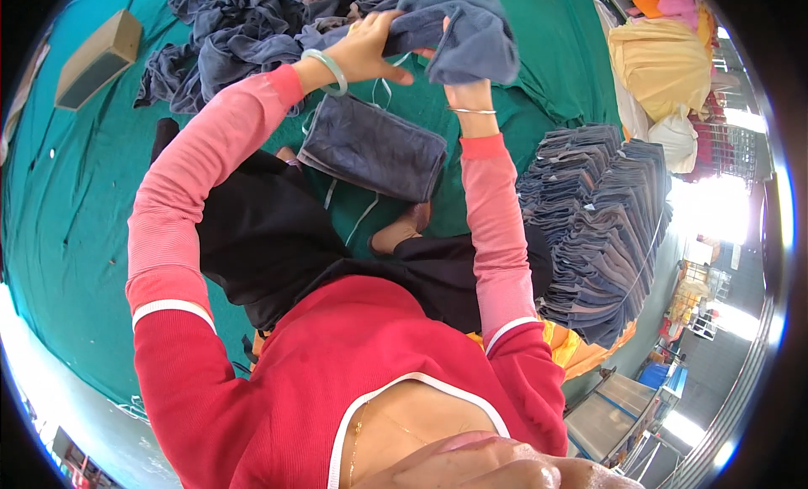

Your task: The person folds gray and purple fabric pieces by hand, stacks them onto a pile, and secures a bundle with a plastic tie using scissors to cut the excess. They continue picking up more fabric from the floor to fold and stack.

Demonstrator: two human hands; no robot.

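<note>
A blue-grey cloth (476, 37) is draped over my right hand (428, 51), hiding most of it; a few fingertips show at its left edge, and a thin silver-coloured bangle circles the wrist. My left hand (369, 44), below a pale green bangle, has its fingers against the cloth's left part and its thumb spread away; whether it grips is unclear. Nearer my body, a folded stack of grey cloths (375, 148) lies between my legs, with white ties (363, 217) running out from under it. A loose heap of similar cloths (246, 41) lies at the upper left.
Green sheeting (82, 192) covers the floor. Tall rows of folded grey cloths (593, 230) stand at my right, beside my knee. A cardboard box (101, 60) lies far left. Large yellow (659, 66) and white bundles (674, 138) sit at the upper right; a wheeled-looking rack (612, 416) is lower right.
</note>
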